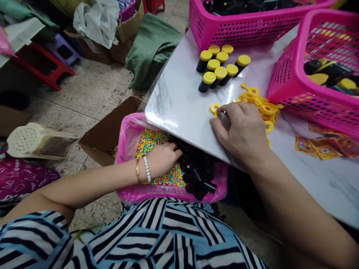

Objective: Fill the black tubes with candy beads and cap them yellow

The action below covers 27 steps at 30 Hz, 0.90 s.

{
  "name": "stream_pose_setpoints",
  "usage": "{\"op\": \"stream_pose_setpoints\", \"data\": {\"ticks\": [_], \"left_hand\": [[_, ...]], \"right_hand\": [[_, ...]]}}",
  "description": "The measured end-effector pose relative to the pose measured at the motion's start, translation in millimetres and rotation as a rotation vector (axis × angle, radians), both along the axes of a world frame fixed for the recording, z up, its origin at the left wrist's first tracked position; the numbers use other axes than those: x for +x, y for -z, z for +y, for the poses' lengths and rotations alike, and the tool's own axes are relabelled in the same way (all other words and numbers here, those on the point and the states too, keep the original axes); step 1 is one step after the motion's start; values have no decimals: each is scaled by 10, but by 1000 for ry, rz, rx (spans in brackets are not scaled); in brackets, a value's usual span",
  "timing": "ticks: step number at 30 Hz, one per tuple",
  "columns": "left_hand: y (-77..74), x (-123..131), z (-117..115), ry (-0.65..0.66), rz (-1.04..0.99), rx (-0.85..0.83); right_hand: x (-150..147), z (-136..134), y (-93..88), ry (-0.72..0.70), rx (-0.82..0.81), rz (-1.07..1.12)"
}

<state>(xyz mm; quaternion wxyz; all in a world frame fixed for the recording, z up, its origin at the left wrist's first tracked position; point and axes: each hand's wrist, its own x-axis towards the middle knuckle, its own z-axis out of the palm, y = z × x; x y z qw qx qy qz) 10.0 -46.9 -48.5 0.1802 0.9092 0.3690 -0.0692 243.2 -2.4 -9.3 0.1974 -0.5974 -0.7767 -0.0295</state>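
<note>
My left hand [161, 160] reaches into a plastic-lined pink basket [171, 195], resting over multicoloured candy beads [150, 144]. Its fingertips meet a heap of black plastic tubes [198, 175], and I cannot tell whether they grip one. My right hand [238, 130] lies at the edge of a white marble-patterned board [179, 101], its fingertips pinching a yellow plastic ring [214, 108]. More yellow rings [266, 108] lie in a loose pile beyond that hand. Several black tubes with yellow caps [220, 67] stand upright on the board.
Two pink mesh baskets [238, 26] [291, 74] holding black and yellow items sit along the board's far side. Printed foil sachets [325, 145] lie to the right. A cardboard box [112, 130] sits beside the lined basket, above a tiled floor with stools and a green cloth [151, 48].
</note>
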Motion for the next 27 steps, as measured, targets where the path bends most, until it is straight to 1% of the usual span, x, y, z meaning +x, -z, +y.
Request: {"op": "stream_pose_setpoints", "data": {"ticks": [2, 4, 5, 7, 10, 13, 15, 18, 20, 22, 24, 27], "left_hand": [[-80, -70, -29, -36, -12, -9], [-139, -60, -25, -96, -35, -59], [-149, -24, -12, -127, -39, -82], [-121, 80, 29, -154, -24, -102], [-18, 196, 87, -103, 6, -100], [31, 146, 99, -58, -33, -95], [-1, 29, 81, -27, -81, -76], [-98, -174, 16, 31, -124, -13], [-141, -272, -50, 17, -123, 42], [-137, -321, -114, 8, -95, 64], [-87, -327, -156, 70, -66, 58], [12, -290, -167, 236, -44, 74]], "right_hand": [[-11, 10, -3, 15, 3, 11], [-28, 26, -15, 37, 8, 22], [-37, 34, -22, 41, 8, 27], [-53, 44, -35, 28, -1, 37], [-59, 41, -44, -2, -22, 67], [-41, 29, -40, 2, -26, 100], [-29, 24, -40, 25, -30, 96], [-31, 20, -51, 47, -69, 63], [-41, 13, -62, 44, -94, 55], [-48, 3, -67, 37, -108, 61], [-44, -8, -61, 17, -111, 65], [-21, -14, -37, -24, -74, 78]]}}
